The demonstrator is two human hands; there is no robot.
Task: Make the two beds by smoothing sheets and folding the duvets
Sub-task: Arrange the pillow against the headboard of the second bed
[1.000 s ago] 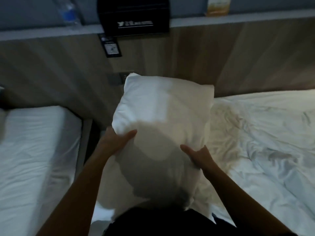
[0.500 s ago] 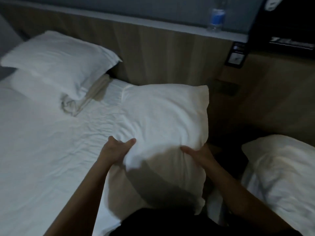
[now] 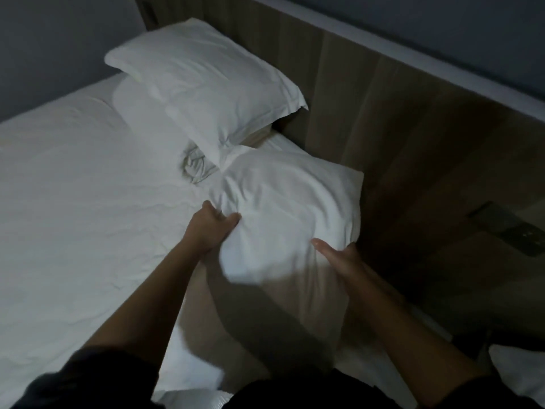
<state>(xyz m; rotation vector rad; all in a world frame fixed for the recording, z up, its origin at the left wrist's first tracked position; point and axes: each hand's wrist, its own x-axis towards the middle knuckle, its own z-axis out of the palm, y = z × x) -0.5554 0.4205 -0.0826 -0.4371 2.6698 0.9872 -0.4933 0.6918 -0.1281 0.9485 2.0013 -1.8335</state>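
Note:
I hold a white pillow (image 3: 283, 208) over the right side of the left bed, near the headboard. My left hand (image 3: 211, 228) grips its left edge, thumb on top and fingers curled under. My right hand (image 3: 342, 258) holds the pillow's right edge, thumb stretched across the top and the other fingers hidden behind the fabric. The bed's white sheet (image 3: 82, 196) is lightly wrinkled. A second white pillow (image 3: 206, 81) leans on the headboard at the back, with bunched fabric (image 3: 194, 165) under its front corner.
A wooden headboard panel (image 3: 383, 113) runs diagonally behind the bed, with a dark switch plate (image 3: 513, 228) on it at the right. A corner of the other bed's white bedding (image 3: 522, 370) shows at the lower right. A grey wall (image 3: 59, 39) stands at the left.
I have turned left, from the right bed to the left one, carrying the pillow. It now hangs lower and farther forward, over the sheet beside the other pillow.

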